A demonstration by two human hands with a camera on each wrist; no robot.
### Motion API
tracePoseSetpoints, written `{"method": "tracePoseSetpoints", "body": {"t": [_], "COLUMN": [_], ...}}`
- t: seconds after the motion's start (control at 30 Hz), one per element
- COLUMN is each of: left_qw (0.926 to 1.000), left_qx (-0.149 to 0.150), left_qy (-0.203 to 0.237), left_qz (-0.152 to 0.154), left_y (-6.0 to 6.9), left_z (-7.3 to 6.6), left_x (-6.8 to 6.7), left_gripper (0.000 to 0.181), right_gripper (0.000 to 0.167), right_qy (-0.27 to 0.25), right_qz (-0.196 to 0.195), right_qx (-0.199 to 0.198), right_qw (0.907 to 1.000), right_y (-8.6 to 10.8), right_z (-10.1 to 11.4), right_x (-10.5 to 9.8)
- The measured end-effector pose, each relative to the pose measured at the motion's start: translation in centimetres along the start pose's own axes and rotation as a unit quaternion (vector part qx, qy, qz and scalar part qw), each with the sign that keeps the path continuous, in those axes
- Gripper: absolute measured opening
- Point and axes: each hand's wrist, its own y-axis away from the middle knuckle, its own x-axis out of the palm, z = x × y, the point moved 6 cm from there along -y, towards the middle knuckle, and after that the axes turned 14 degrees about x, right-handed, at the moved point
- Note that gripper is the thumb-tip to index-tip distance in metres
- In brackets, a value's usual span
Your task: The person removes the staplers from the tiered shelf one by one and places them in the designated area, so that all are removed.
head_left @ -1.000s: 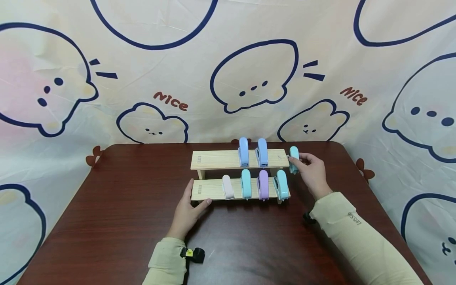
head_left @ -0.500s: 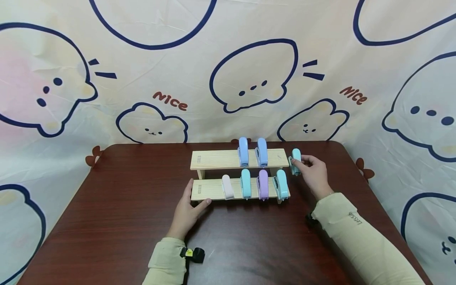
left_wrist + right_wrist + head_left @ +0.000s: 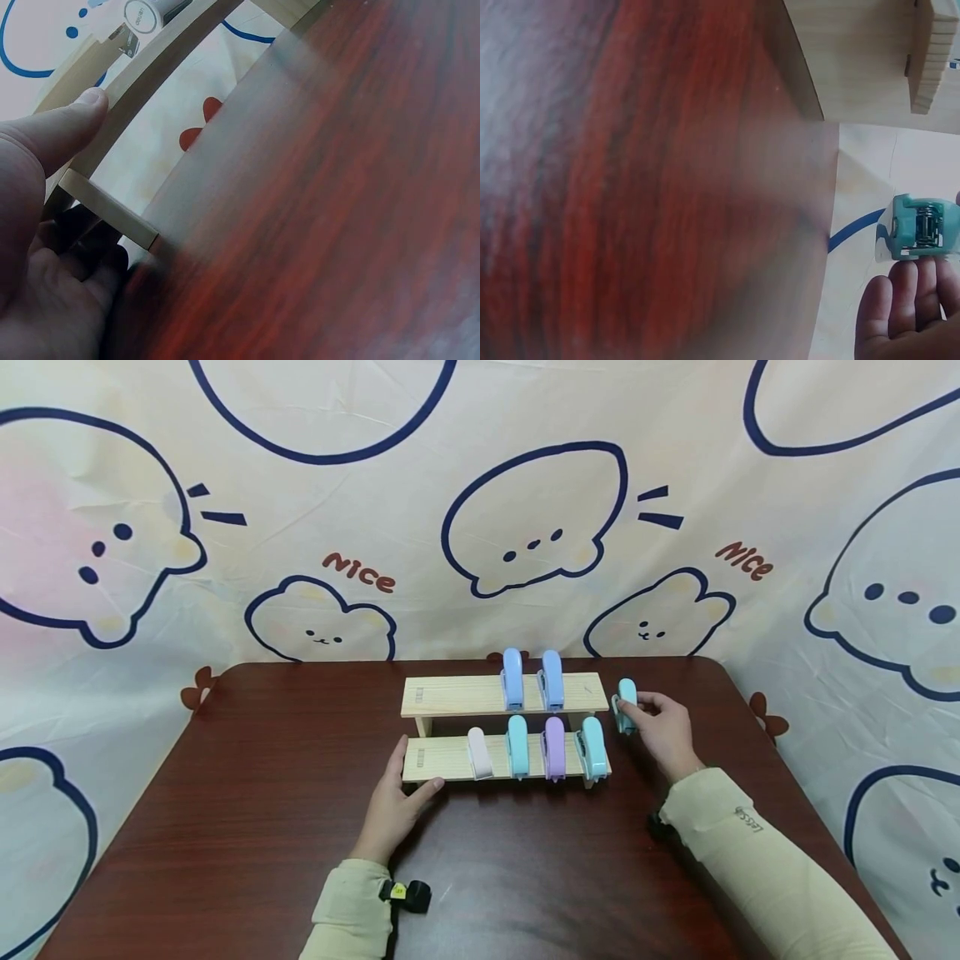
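- Well, a person's right hand [image 3: 663,727] is right of centre in the head view, thumb and fingers clamped on a teal device [image 3: 627,706] in a pinch.
- That device is just right of the upper board's end, clear of the wood; at the lower right of the right wrist view I see a metal spring [image 3: 928,225] in its body, with fingertips beneath it.
- Left of it, around the middle of the head view, the left hand [image 3: 392,810] grips the left end of a two-level wooden stand [image 3: 442,764], its thumb lying over the front edge.
- From the left wrist view, that thumb is at the left, against the board, with the other fingers lower down behind the stand's end.
- On the upper board are two blue devices, one [image 3: 512,680] left of the other [image 3: 551,681].
- Along the lower board, left to right, come a white one [image 3: 480,754], a teal one [image 3: 518,747], a purple one [image 3: 554,749] and another teal one [image 3: 592,749].
- Underneath spreads a dark reddish table [image 3: 247,827], and across the top of the head view hangs a pale cloth [image 3: 420,518] with blue-outlined cartoon faces.
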Motion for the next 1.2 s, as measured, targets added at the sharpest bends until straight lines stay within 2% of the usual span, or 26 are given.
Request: {"method": "tracePoseSetpoints", "body": {"t": [0.23,0.47,1.2], "left_qw": [1.0000,0.9997,0.9993], "left_qx": [0.004,0.005,0.012], "left_qy": [0.007,0.023,0.032], "left_qz": [0.001,-0.011,-0.012], "left_y": [0.0,0.1,0.0], "left_z": [0.1,0.1,-0.2], "left_x": [0.0,-0.2,-0.1], "left_gripper": [0.094,0.089,0.089], "right_gripper": [0.054,0.051,0.057], "right_qy": [0.003,0.002,0.021], "right_qz": [0.001,0.003,0.019], "right_qx": [0.005,0.013,0.024], "right_qw": [1.0000,0.9999,0.9993], "right_y": [-0.3,-0.5,-1.0], "right_z": [-0.6,-1.2,-2.4], "right_x": [0.1,0.1,-0.1]}}
